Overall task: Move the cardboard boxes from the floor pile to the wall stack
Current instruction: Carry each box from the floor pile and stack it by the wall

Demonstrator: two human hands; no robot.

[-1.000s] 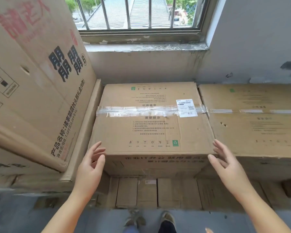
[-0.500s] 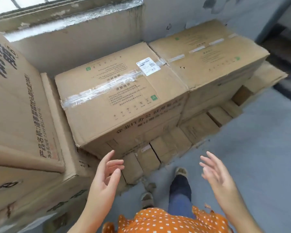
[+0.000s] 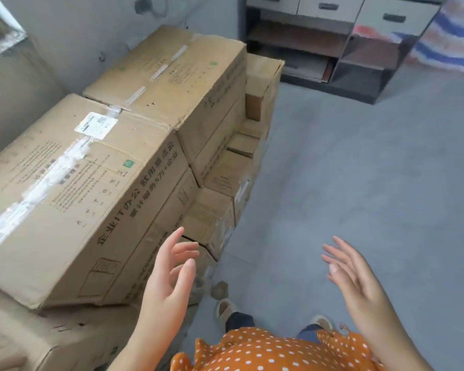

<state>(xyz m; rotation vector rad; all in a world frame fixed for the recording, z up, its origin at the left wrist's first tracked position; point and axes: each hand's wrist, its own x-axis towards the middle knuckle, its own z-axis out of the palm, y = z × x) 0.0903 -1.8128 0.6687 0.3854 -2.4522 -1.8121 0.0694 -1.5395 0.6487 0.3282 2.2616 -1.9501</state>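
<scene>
Both hands have come away from the taped box point(image 3: 73, 183) and now hang free, and the view has swung right across the floor point(image 3: 359, 170). Left hand point(image 3: 169, 274), fingers loose and spread, holding nothing, hovers just off the box's near corner edge. Right hand point(image 3: 356, 274), equally slack and empty, sits over bare grey floor, well apart from the wall stack point(image 3: 177, 84). Beyond the right fingertips, room runs up to a dark shelf unit point(image 3: 332, 49).

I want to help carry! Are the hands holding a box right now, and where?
No. Both the left hand and right hand are open in the air, holding nothing.
</scene>
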